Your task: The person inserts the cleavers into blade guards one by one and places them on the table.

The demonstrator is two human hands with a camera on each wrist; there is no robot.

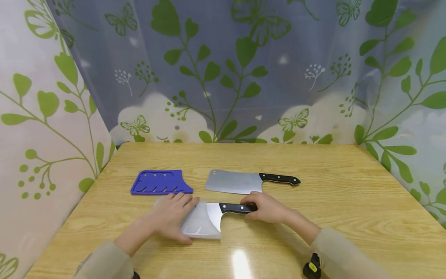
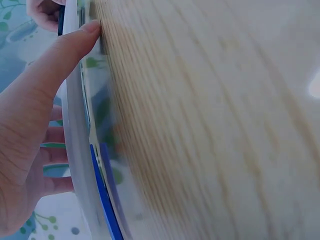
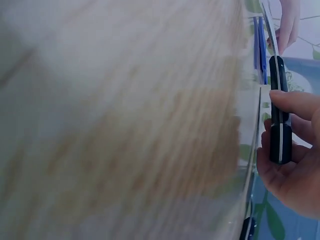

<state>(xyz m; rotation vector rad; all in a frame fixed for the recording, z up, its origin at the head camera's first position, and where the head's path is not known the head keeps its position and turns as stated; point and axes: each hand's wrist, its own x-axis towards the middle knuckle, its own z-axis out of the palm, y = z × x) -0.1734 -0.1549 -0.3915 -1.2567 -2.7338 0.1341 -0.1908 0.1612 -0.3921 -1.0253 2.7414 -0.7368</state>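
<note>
- The big knife (image 1: 214, 213) sits partly in a clear cover (image 1: 202, 226), its black handle (image 1: 234, 208) toward 3 o'clock.
- The left hand (image 1: 172, 216) spreads wide to hold the cover by two edges.
- The right hand (image 1: 267, 208) pinches the handle's end.
- Maybe the step is sliding cover on or off; I can't tell which. Next needs a steady, straight slide.

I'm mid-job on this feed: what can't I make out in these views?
- Head view: the held cleaver's front blade, obscured by the white cover and left hand.
- Left wrist view: ends of the left hand's fingers, behind the white cover.
- Right wrist view: the other cleaver's handle, cut off by the bottom edge.
- Right wrist view: tabletop grain, blurred.
</note>
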